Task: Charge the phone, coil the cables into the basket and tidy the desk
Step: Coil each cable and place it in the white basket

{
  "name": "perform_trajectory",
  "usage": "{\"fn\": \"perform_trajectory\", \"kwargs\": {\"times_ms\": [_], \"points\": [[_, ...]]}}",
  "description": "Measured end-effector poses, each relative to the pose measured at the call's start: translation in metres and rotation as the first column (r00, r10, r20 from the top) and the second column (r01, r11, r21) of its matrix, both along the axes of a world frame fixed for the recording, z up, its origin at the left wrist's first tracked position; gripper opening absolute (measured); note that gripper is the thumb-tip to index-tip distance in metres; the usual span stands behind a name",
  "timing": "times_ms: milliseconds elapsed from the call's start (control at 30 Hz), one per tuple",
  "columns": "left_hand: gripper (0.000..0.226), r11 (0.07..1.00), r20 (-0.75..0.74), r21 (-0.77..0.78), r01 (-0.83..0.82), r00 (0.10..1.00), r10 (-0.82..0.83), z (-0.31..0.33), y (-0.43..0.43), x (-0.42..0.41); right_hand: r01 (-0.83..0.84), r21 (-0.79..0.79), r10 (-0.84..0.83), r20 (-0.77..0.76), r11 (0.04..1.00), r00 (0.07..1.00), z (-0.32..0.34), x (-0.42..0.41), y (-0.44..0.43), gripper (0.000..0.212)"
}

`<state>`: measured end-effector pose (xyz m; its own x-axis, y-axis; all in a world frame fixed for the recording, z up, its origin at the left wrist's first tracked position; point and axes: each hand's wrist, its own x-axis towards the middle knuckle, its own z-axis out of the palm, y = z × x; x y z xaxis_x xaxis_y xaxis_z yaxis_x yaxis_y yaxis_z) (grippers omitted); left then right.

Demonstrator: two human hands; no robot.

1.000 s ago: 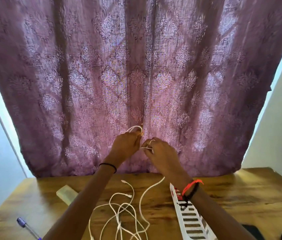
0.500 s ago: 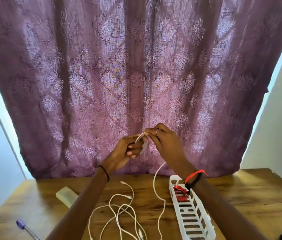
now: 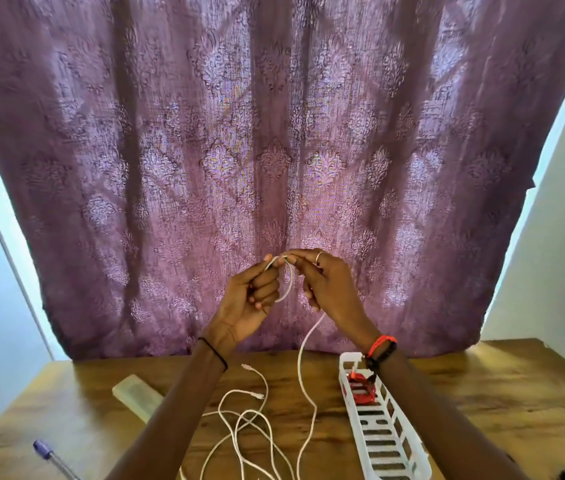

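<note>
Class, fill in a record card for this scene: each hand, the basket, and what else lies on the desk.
Left hand: holds a small loop of white cable
Right hand: pinches the same cable at the loop's top
Cable tail: hangs down to the desk
Basket: white, slotted, red item inside
Also on desk: loose cables, pen, pale block

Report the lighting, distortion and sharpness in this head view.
Head view: daylight comes through the purple curtain and backlights the scene, so the left hand and right hand read dark. The white cable they pinch stands out but is slightly soft. The wide-angle lens tilts the curtain's sides and the walls inward. A soft sheen lies on the desk at right, with no harsh glare.
</note>
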<state>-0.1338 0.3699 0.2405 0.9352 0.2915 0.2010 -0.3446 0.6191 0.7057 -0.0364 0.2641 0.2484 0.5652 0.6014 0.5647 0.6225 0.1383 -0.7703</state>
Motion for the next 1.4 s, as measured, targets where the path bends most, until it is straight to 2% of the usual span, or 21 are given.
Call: {"fn": "perform_trajectory", "kwargs": {"times_ms": [67, 167, 333, 367, 467, 600, 733, 800, 900, 1033, 1100, 1300, 1400], "points": [[0.031, 0.995, 0.048, -0.096, -0.022, 0.998, 0.027, 0.003, -0.003, 0.003, -0.048, 0.043, 0.056, -0.2, 0.998, 0.978, 0.001, -0.005, 0.001, 0.021], [0.034, 0.972, 0.128, -0.233, -0.028, 0.99, 0.059, 0.004, -0.004, 0.009, -0.025, 0.087, 0.053, -0.331, 0.996, 0.942, -0.003, -0.008, 0.007, 0.021], [0.034, 0.941, 0.181, -0.338, -0.007, 0.981, 0.072, 0.001, 0.002, 0.018, 0.017, -0.022, -0.023, -0.3, 1.0, 0.954, -0.017, -0.01, 0.009, 0.019], [0.032, 0.941, 0.199, -0.339, -0.003, 0.977, 0.075, 0.001, 0.002, 0.019, 0.025, -0.061, -0.041, -0.261, 0.998, 0.965, -0.019, -0.009, 0.009, 0.02], [0.047, 0.949, 0.206, -0.31, -0.058, 0.97, 0.127, 0.001, 0.001, 0.023, 0.066, -0.229, -0.086, -0.078, 0.971, 0.993, -0.024, -0.009, 0.007, 0.024], [0.034, 0.95, 0.088, -0.166, -0.266, 0.955, 0.283, 0.005, -0.004, 0.03, 0.103, -0.399, -0.048, 0.145, 0.911, 0.988, -0.027, -0.011, 0.003, 0.027], [0.026, 0.871, 0.014, 0.157, -0.465, 0.883, 0.468, -0.004, -0.01, 0.04, 0.114, -0.501, 0.01, 0.238, 0.858, 0.971, -0.024, -0.015, -0.004, 0.022], [0.018, 0.77, 0.025, 0.37, -0.52, 0.834, 0.552, -0.007, -0.016, 0.041, 0.105, -0.559, 0.036, 0.235, 0.823, 0.971, -0.023, -0.015, -0.006, 0.022], [0.025, 0.566, 0.076, 0.636, -0.524, 0.773, 0.63, -0.009, -0.022, 0.041, 0.101, -0.574, 0.041, 0.229, 0.812, 0.973, -0.018, -0.013, -0.012, 0.02], [0.013, 0.261, 0.207, 0.854, -0.451, 0.753, 0.625, -0.014, -0.021, 0.039, 0.084, -0.564, 0.063, 0.236, 0.821, 0.97, -0.002, -0.006, -0.029, 0.019], [0.014, 0.164, 0.229, 0.899, -0.407, 0.753, 0.617, -0.018, -0.015, 0.038, 0.087, -0.533, 0.043, 0.226, 0.842, 0.973, 0.007, 0.002, -0.037, 0.016], [0.029, 0.237, 0.107, 0.937, -0.258, 0.855, 0.507, -0.019, -0.023, 0.03, 0.07, -0.393, -0.009, 0.153, 0.917, 0.988, 0.021, 0.021, -0.056, 0.01], [0.029, 0.385, 0.02, 0.896, -0.22, 0.888, 0.46, -0.018, -0.028, 0.027, 0.055, -0.289, -0.02, 0.123, 0.956, 0.992, 0.021, 0.025, -0.062, 0.01]]}}
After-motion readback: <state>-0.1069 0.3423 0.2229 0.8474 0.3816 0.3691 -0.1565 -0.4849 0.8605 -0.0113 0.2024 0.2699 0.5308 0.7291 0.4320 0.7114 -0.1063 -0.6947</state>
